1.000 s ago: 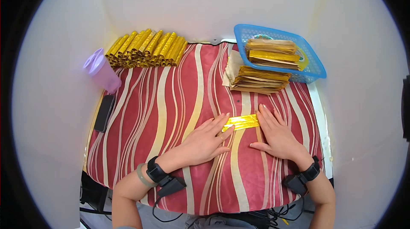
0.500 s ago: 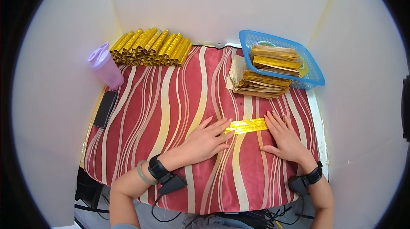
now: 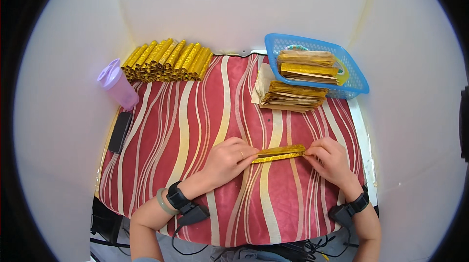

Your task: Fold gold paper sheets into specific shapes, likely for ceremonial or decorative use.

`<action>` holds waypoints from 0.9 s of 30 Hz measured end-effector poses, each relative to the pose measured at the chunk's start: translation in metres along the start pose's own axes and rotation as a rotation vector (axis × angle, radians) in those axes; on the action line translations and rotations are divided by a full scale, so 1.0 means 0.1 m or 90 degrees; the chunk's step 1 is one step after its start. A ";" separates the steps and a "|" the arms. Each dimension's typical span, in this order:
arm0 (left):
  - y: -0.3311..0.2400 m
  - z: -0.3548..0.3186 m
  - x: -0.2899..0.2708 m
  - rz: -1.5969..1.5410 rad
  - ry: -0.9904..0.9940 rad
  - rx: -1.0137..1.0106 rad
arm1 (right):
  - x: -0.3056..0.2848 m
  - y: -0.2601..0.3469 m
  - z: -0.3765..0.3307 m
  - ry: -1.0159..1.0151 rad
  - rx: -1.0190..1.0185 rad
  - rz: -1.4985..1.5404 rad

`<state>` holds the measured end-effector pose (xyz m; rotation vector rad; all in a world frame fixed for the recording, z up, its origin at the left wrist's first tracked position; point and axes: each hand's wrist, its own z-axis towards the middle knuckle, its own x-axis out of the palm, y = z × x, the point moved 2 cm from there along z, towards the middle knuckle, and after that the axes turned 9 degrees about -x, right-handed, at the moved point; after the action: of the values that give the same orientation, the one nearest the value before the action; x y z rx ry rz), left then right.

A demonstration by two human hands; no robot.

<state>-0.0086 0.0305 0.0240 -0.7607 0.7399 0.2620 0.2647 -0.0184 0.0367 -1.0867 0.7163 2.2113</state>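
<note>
One folded gold paper strip (image 3: 279,153), lying flat near the front of the red striped tabletop (image 3: 195,130), pinched at both ends: left hand (image 3: 229,158) grip closed on its left end, right hand (image 3: 331,159) grip closed on its right. Beyond, one stack of gold-edged paper sheets (image 3: 288,95), one blue basket (image 3: 359,79) holding more. Far left, one row of about a dozen gold rolls (image 3: 167,60), one lilac bottle (image 3: 117,83), one black phone (image 3: 120,131).
</note>
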 end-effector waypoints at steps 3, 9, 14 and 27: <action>0.01 0.05 0.02 -0.034 0.001 -0.048 | 0.03 0.03 0.06 -0.058 -0.090 -0.019; 0.08 0.13 0.08 -0.019 -0.038 -0.143 | 0.11 -0.01 0.05 0.016 -0.103 -0.010; 0.00 0.22 0.04 0.097 -0.115 -0.076 | 0.15 0.00 0.13 0.065 -0.055 -0.021; -0.03 0.03 0.05 0.089 -0.005 0.067 | 0.16 -0.05 0.11 0.014 -0.089 0.007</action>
<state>-0.0027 0.0304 0.0235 -0.6084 0.7947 0.3487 0.2544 -0.0029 0.0281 -1.1790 0.5855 2.2893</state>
